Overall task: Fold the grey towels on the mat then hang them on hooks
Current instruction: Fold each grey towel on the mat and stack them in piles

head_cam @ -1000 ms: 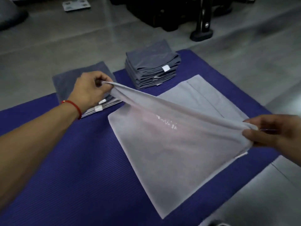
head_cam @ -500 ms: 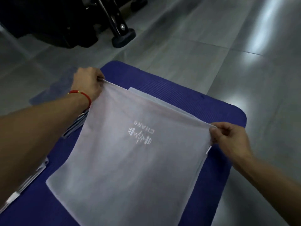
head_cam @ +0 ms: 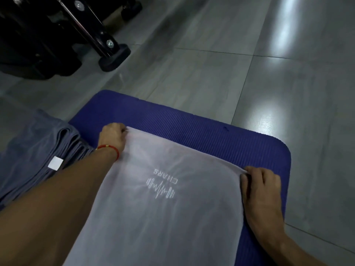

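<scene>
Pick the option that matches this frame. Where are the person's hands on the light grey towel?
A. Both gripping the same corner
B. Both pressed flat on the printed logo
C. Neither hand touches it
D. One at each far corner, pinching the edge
D. The left hand pinches the towel at its far left corner and the right hand pinches the far right corner, with the logo lying untouched between them on the mat.

Over in the far left corner sits a black piece of equipment [head_cam: 34,35] — a chrome bar runs down its frame to a black rubber foot [head_cam: 114,58] planted on the floor. Grey floor tiles [head_cam: 211,77] spread everywhere else — glossy, with bright light patches on the right.
</scene>
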The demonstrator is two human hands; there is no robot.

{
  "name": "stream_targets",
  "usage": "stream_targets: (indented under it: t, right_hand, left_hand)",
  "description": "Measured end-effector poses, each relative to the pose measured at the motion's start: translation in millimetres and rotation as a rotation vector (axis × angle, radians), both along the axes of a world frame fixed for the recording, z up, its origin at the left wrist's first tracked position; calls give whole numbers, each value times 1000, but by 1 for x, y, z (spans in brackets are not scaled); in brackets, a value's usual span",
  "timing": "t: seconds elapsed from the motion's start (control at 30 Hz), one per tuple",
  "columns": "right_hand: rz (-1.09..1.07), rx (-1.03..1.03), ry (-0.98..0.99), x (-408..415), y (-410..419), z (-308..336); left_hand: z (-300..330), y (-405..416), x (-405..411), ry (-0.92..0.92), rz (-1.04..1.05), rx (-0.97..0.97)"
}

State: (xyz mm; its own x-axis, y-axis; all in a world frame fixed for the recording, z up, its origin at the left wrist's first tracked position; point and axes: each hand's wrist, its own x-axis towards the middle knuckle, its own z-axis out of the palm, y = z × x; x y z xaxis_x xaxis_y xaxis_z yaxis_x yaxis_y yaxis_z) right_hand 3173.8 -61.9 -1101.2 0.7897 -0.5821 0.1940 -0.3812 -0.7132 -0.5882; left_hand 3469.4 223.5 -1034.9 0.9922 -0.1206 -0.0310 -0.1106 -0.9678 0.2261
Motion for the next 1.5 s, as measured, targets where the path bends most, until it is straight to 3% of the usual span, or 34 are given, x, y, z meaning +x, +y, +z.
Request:
stream_targets:
  t: [0.17, 0.33, 0.67, 0.83, 0.97, 1.1, 1.23, 1.5]
  right_hand:
    - [-11, -174, 60, 1, 0, -8]
    - [-53, -218, 59, 3, -2, -10]
    - [-34, -259, 101, 4, -1, -1]
    - [93, -217, 165, -8, -9, 16]
    - [109, -15, 228, -8, -8, 51]
    - [201, 179, 90, -15, 13, 81]
    - [419, 67, -29, -3, 35, 126]
    - [741, 229, -106, 43, 106, 289]
  left_hand:
    - [-3, 3, 9, 87, -103, -17]
    - [13, 3, 18, 184, -68, -39]
    - [92, 25, -32, -62, -204, -36]
    - [135, 58, -74, -122, -212, -88]
    - [170, 82, -117, -160, -209, -108]
    - [205, 123, -161, -238, -150, -79]
    - [241, 184, -211, -286, -33, -52]
    - [296, 312, -329, -350, 271, -269]
